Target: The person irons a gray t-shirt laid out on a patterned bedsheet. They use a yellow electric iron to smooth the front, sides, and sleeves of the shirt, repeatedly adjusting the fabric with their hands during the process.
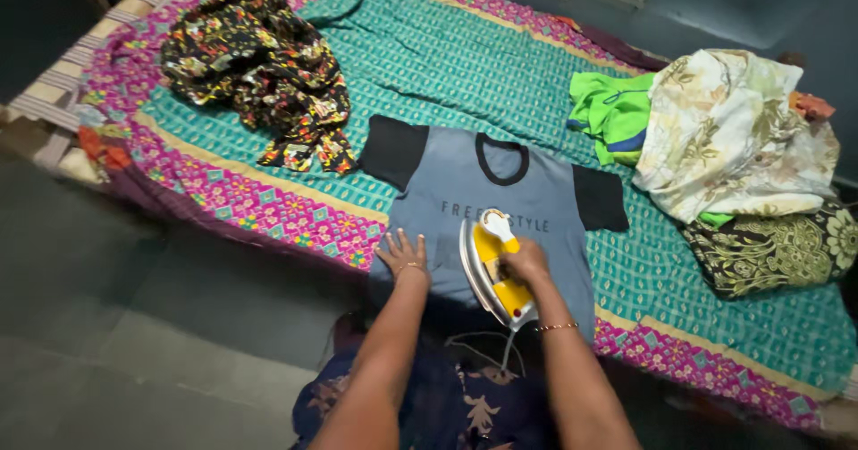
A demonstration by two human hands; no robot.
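A grey short-sleeved cotton T-shirt with black sleeves and a black collar (500,200) lies flat, front up, on a teal patterned bedspread with a pink-and-magenta border (268,204). The person's right hand (525,262) is closed around the handle of a yellow-and-white electric iron (493,267), which stands tilted on the lower front of the shirt; its white cord trails down toward the person. The left hand (402,255) lies flat with fingers spread on the shirt's lower left part, just beside the iron, holding nothing.

The risks, judged from this — the spread fingers sit close to the iron's edge, so a sideways stroke could catch them. Lingering over the shirt's printed chest could mar it, and the soft bedding beneath may let creases set. A slack cord could snag.

A crumpled black floral garment (259,66) lies well apart at the far left; a bright green garment (612,110), a cream floral cloth (733,128) and a dark cloth with pale flowers (778,249) are heaped at the right.
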